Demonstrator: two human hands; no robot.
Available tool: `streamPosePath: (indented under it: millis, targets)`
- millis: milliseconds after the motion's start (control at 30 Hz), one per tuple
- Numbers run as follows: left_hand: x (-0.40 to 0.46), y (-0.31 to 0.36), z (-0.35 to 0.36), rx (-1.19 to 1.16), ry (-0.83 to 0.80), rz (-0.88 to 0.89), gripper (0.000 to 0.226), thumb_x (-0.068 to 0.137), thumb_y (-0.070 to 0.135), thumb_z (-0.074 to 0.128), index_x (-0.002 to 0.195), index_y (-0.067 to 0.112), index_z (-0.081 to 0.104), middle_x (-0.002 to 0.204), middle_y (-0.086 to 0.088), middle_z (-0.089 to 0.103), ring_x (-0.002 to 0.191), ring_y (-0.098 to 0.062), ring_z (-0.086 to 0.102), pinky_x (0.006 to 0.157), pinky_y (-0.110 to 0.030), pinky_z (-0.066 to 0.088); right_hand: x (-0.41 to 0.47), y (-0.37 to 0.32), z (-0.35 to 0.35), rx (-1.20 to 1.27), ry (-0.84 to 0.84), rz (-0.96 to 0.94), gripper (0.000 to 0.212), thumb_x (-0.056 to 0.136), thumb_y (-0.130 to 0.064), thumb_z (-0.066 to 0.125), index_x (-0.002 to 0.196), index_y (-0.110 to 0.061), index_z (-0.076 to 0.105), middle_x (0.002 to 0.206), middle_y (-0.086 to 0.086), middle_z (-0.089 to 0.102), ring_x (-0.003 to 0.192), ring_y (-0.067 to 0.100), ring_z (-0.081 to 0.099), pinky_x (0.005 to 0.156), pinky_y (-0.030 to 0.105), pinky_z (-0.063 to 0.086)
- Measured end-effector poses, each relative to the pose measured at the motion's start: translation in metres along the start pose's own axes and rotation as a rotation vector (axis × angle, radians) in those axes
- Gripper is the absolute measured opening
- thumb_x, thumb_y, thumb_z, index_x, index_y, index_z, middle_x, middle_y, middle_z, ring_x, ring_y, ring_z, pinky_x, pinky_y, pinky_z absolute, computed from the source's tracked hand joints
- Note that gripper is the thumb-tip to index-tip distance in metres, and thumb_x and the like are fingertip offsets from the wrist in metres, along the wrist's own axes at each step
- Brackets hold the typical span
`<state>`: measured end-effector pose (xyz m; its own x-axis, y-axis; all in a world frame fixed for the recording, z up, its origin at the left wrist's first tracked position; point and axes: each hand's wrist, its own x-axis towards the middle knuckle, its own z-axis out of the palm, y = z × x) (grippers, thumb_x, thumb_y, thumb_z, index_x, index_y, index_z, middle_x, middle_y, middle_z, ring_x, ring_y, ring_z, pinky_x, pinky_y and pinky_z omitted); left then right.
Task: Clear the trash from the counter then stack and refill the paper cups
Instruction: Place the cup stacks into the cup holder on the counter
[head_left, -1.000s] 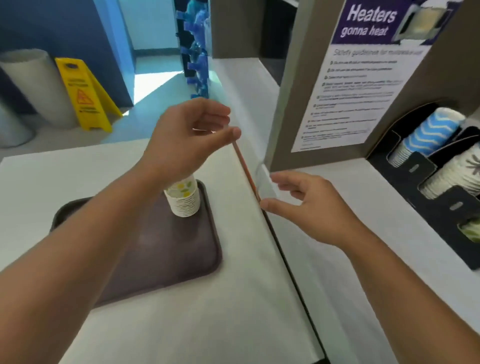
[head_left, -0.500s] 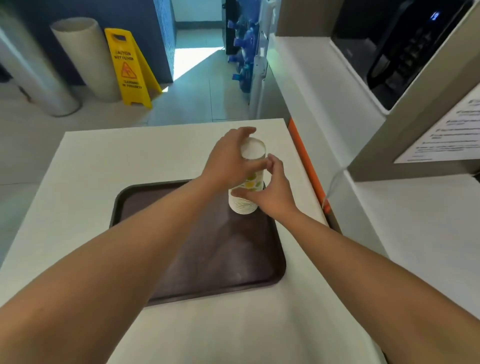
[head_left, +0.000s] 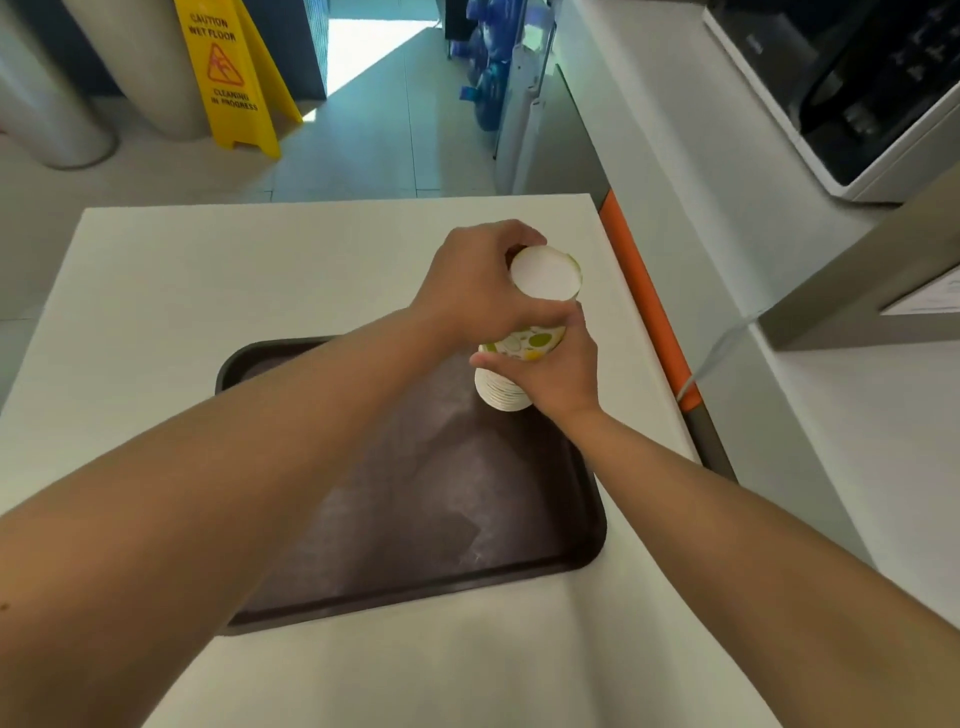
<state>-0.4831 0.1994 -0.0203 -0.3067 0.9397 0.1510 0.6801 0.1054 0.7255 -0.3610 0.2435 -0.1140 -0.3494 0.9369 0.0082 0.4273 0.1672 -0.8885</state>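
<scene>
A stack of upside-down paper cups (head_left: 535, 312), white with green and yellow spots, stands at the far right corner of a dark brown tray (head_left: 415, 499). My left hand (head_left: 472, 291) grips the upper part of the stack, fingers curled round its top. My right hand (head_left: 556, 374) grips the lower part, fingers wrapped round the nested rims. The tray lies on a white table (head_left: 208, 270).
An orange strip (head_left: 644, 296) runs along the table's right edge, beside a white counter (head_left: 857, 415). A dark appliance (head_left: 857, 78) sits on the counter at the far right. A yellow wet-floor sign (head_left: 234, 78) and blue water bottles (head_left: 488, 78) stand on the floor beyond.
Both hands came from the right edge of the table to the cup stack and took hold of it. My head turned left, away from the cup dispenser.
</scene>
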Motion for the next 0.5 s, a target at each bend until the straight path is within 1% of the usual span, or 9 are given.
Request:
streamPosePath:
  millis: [67,167,267,367,500]
  targets:
    - [0.002,0.002,-0.006,0.028,-0.055,0.009,0.073,0.059,0.054,0.087,0.120,0.020,0.066,0.114,0.006,0.070,0.099,-0.012,0.065,0.088,-0.029,0.055,-0.002,0.000,0.001,-0.008,0.007,-0.004,0.096,0.043,-0.049,0.094,0.123,-0.025,0.047,0.111,-0.018,0.056,0.102,0.000,0.055,0.078,0.000,0.038]
    - [0.002,0.001,-0.013,0.056,-0.110,0.033,0.069,0.058,0.053,0.087,0.116,0.022,0.068,0.111,0.007,0.071,0.096,-0.011,0.065,0.085,-0.030,0.056,-0.007,0.001,0.006,-0.001,0.052,0.002,0.091,0.042,-0.051,0.094,0.118,-0.027,0.049,0.110,-0.016,0.059,0.101,0.000,0.057,0.080,0.001,0.040]
    - [-0.001,-0.003,-0.013,0.046,-0.112,0.034,0.069,0.056,0.053,0.088,0.115,0.023,0.069,0.109,0.008,0.071,0.095,-0.012,0.066,0.085,-0.032,0.057,-0.011,0.003,0.012,0.000,0.072,-0.003,0.093,0.041,-0.056,0.091,0.120,-0.027,0.050,0.111,-0.016,0.059,0.102,0.003,0.059,0.084,0.008,0.044]
    - [-0.005,-0.004,-0.009,0.044,-0.075,0.030,0.074,0.057,0.055,0.087,0.120,0.022,0.067,0.113,0.007,0.071,0.097,-0.011,0.066,0.088,-0.032,0.056,-0.011,0.004,0.012,-0.009,0.080,-0.012,0.094,0.043,-0.055,0.091,0.122,-0.025,0.050,0.111,-0.017,0.058,0.102,0.002,0.058,0.084,0.006,0.043]
    - [-0.008,-0.003,-0.006,0.041,-0.052,0.027,0.077,0.059,0.052,0.087,0.125,0.020,0.064,0.120,0.006,0.069,0.102,-0.011,0.065,0.090,-0.027,0.054,-0.010,0.005,0.013,-0.027,0.092,-0.024,0.087,0.049,-0.050,0.092,0.121,-0.024,0.051,0.110,-0.017,0.057,0.100,0.000,0.057,0.081,0.000,0.040]
